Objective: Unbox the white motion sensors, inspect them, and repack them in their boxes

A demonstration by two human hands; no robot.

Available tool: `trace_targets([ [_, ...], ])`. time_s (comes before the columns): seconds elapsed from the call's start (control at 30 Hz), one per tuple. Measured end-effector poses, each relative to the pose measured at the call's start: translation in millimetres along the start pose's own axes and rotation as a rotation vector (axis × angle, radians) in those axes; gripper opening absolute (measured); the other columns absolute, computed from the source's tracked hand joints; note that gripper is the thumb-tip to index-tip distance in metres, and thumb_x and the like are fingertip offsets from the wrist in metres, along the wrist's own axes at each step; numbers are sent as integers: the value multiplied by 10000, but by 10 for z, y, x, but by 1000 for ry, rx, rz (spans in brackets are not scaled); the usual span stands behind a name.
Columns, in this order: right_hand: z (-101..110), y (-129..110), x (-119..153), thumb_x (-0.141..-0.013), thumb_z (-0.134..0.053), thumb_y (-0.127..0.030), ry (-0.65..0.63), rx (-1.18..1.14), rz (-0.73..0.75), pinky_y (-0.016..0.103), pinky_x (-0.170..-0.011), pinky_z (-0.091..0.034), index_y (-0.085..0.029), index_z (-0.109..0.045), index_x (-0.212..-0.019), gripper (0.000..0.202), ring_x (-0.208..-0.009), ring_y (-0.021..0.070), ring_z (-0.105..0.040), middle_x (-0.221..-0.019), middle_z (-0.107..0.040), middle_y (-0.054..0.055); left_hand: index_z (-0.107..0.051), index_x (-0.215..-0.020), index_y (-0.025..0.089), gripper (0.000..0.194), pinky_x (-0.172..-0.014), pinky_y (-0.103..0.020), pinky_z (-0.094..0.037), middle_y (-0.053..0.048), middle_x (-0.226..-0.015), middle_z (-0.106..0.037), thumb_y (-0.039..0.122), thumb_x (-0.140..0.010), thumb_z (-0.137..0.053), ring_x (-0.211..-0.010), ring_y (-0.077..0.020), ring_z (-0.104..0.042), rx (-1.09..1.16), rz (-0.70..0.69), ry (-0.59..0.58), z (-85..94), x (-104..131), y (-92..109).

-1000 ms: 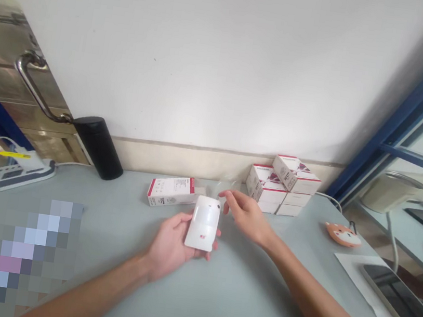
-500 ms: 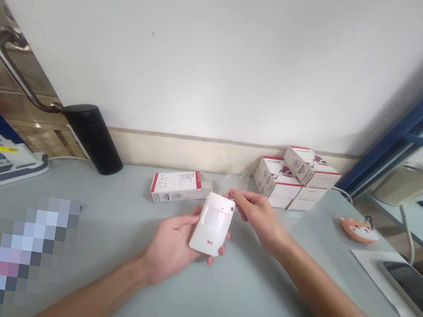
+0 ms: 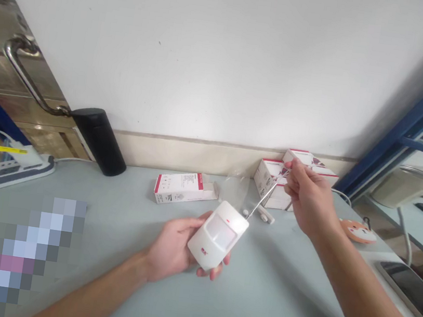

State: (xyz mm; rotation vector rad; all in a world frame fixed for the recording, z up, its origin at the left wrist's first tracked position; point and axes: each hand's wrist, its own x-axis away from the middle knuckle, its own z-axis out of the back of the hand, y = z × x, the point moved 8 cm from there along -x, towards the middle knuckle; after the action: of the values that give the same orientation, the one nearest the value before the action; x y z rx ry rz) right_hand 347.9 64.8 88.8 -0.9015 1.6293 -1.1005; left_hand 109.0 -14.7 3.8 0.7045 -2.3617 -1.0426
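My left hand [image 3: 171, 250] is closed around a white motion sensor [image 3: 218, 237], its lens window facing up and its body tilted to the right. From the sensor's upper right corner a thin metal telescopic antenna [image 3: 265, 197] sticks out at a slant. The far end of this antenna is pinched in the fingers of my right hand [image 3: 308, 198], held above the desk in front of the stacked boxes. Beyond the sensor, a small white bracket [image 3: 266, 216] lies on the desk beside a clear plastic bag [image 3: 234, 189].
An opened red-and-white carton [image 3: 179, 188] lies at the back. Several similar boxes [image 3: 267, 179] are stacked against the wall. A black cylinder [image 3: 99, 140] and a power strip [image 3: 32, 170] are on the left; an orange animal-faced item [image 3: 358, 231] and a phone [image 3: 409, 288] lie right.
My right hand has moved up and right from the sensor's corner, drawing the antenna out long. The sensor has tilted clockwise in my left hand. The small bracket has come into sight.
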Motion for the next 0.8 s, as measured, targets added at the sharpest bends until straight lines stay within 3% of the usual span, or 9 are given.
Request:
trace_targets([
  [0.47, 646, -76, -322, -747, -922, -531, 159, -165, 29, 260, -434, -179, -175, -686, -823, 434, -512, 69, -209, -575, -244, -109, -603, -1167, 152, 418, -633, -337, -307, -165, -912, -709, 472, -1040, -365, -672, -251, -655, -117, 71, -19, -72, -17, -51],
  [0.57, 774, -96, -347, -775, -908, -496, 199, -190, 11, 282, -440, -143, -167, -671, -812, 406, -512, 65, -220, -577, -250, -107, -599, -1160, 153, 422, -634, -339, -301, -163, -910, -703, 478, -1044, -356, -678, -247, -651, -125, 92, -31, -99, -16, -65],
  [0.7, 841, -198, -326, -822, -866, -469, 221, -159, 27, 284, -422, -123, -173, -650, -808, 367, -488, 48, -218, -592, -274, -102, -585, -1178, 156, 411, -634, -338, -297, -157, -905, -698, 472, -1044, -359, -678, -249, -657, -123, 102, -65, -109, -5, -62],
  [0.8, 838, -228, -307, -782, -925, -423, 233, -203, 49, 232, -395, -139, -170, -646, -800, 377, -484, 42, -209, -571, -263, -117, -556, -1213, 156, 420, -627, -339, -311, -163, -911, -705, 472, -1039, -341, -667, -260, -669, -102, 105, -108, -70, -17, -84],
])
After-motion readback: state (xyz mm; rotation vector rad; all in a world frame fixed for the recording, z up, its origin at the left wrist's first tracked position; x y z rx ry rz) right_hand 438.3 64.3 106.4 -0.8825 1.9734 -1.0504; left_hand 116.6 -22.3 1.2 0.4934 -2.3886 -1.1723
